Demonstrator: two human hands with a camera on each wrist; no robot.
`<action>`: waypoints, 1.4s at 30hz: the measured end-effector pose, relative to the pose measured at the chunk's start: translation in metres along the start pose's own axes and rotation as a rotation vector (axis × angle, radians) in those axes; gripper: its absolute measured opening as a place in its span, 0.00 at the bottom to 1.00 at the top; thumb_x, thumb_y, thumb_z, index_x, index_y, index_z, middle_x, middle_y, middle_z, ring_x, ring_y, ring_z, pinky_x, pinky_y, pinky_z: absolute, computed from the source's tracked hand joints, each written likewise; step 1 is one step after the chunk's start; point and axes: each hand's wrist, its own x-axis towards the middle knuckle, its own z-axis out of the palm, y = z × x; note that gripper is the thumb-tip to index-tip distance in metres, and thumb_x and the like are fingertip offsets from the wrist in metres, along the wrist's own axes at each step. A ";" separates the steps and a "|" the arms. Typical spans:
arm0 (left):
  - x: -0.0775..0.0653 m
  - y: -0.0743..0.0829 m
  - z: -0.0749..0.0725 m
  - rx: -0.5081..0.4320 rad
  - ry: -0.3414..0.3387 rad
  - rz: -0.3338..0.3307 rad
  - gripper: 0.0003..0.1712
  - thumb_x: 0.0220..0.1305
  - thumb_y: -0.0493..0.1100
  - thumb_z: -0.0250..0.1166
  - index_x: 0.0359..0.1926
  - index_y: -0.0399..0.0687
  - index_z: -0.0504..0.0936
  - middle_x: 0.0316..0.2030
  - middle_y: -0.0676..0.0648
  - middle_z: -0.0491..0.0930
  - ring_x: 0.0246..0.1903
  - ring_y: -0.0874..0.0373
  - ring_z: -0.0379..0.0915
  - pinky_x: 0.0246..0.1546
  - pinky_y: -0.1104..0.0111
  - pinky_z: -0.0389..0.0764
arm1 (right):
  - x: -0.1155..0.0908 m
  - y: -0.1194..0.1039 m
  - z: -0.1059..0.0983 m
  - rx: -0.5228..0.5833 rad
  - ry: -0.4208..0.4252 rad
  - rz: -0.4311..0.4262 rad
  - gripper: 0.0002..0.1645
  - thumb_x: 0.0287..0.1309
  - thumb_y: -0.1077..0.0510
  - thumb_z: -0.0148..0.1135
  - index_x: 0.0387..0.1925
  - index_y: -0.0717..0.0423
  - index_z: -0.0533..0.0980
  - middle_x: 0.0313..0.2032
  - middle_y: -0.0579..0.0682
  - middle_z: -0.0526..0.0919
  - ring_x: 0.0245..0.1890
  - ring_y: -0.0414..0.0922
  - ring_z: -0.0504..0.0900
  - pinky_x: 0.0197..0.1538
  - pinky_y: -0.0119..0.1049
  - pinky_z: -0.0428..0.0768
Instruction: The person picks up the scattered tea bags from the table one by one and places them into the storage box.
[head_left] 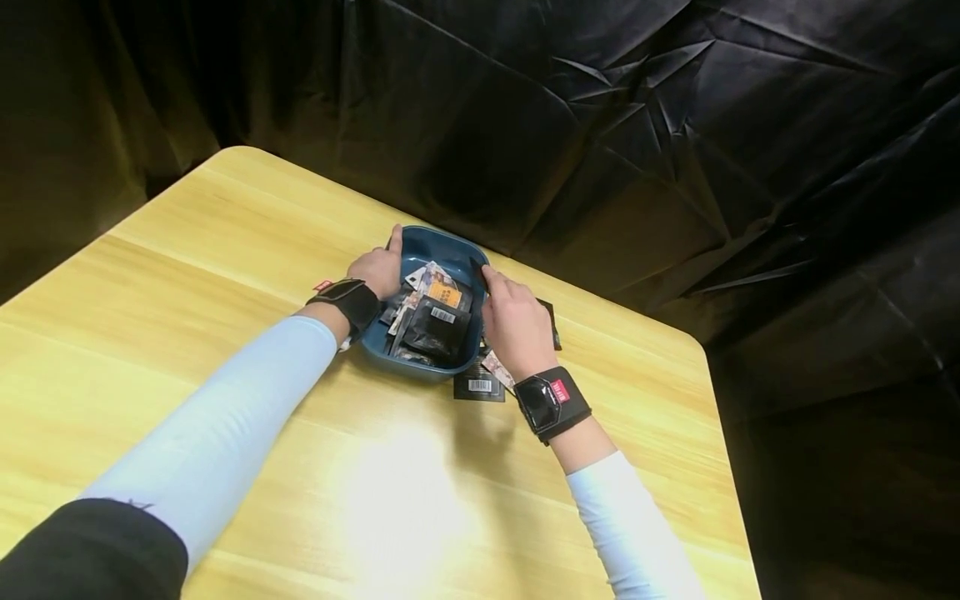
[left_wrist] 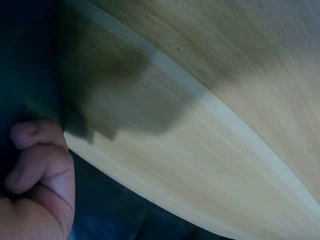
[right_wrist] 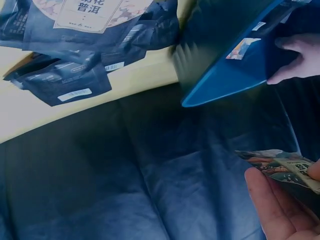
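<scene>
A blue plastic basin (head_left: 382, 360) stands near the table's far edge, with several small packets (head_left: 438, 325) piled inside, most of them black. My left hand (head_left: 377, 271) grips its left side, index finger along the rim; curled fingers (left_wrist: 42, 162) show against the basin's dark wall in the left wrist view. At the opposite rim, my right hand (head_left: 517, 325) pinches a flat printed sachet (right_wrist: 282, 167) between thumb and fingers. From the head view only that sachet's dark edge shows past the fingertips.
Beside the basin, partly behind my right hand, lie more black packets (head_left: 480, 386), some with white barcode labels. One larger pouch (right_wrist: 75, 30) carries Chinese lettering. A black sheet (head_left: 600, 167) hangs right behind the wooden table (head_left: 315, 483).
</scene>
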 end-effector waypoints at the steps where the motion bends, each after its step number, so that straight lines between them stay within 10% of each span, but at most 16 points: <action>1: 0.000 0.000 0.000 0.000 0.002 0.001 0.49 0.62 0.35 0.53 0.72 0.41 0.29 0.45 0.30 0.76 0.34 0.44 0.76 0.32 0.58 0.75 | 0.000 -0.001 0.000 -0.001 0.002 -0.008 0.26 0.58 0.63 0.57 0.60 0.58 0.71 0.51 0.55 0.81 0.47 0.51 0.81 0.44 0.43 0.81; 17: 0.000 0.000 0.001 0.004 0.010 -0.001 0.49 0.62 0.36 0.53 0.72 0.41 0.29 0.47 0.29 0.75 0.35 0.43 0.77 0.34 0.56 0.76 | 0.008 -0.010 0.002 -0.027 -0.060 -0.064 0.26 0.60 0.59 0.57 0.61 0.56 0.70 0.52 0.55 0.81 0.50 0.50 0.80 0.50 0.41 0.79; 22: -0.001 0.000 0.001 -0.002 0.013 0.000 0.48 0.62 0.36 0.53 0.72 0.41 0.30 0.50 0.28 0.73 0.41 0.40 0.77 0.40 0.53 0.77 | 0.008 -0.007 0.004 0.044 -0.180 -0.075 0.42 0.58 0.35 0.55 0.69 0.46 0.59 0.63 0.56 0.70 0.60 0.53 0.73 0.55 0.49 0.75; 26: -0.001 0.001 0.000 -0.003 0.002 0.003 0.48 0.62 0.36 0.53 0.73 0.41 0.30 0.51 0.28 0.73 0.42 0.40 0.77 0.40 0.52 0.77 | 0.003 0.002 0.004 0.093 -0.268 0.005 0.49 0.53 0.24 0.47 0.72 0.37 0.51 0.69 0.56 0.60 0.66 0.55 0.65 0.59 0.54 0.71; 36: 0.002 0.002 0.000 -0.004 0.005 0.010 0.50 0.61 0.36 0.54 0.72 0.40 0.29 0.49 0.29 0.74 0.40 0.40 0.77 0.39 0.52 0.77 | -0.024 0.044 0.016 0.143 -0.375 0.224 0.45 0.58 0.33 0.49 0.71 0.47 0.53 0.69 0.59 0.59 0.66 0.58 0.63 0.63 0.54 0.66; 42: 0.002 0.001 0.002 0.002 0.015 0.008 0.49 0.62 0.36 0.53 0.72 0.40 0.29 0.45 0.29 0.76 0.36 0.42 0.77 0.35 0.55 0.77 | -0.045 0.060 0.036 0.155 -0.626 0.403 0.57 0.51 0.36 0.61 0.73 0.53 0.46 0.70 0.65 0.53 0.65 0.59 0.65 0.64 0.51 0.65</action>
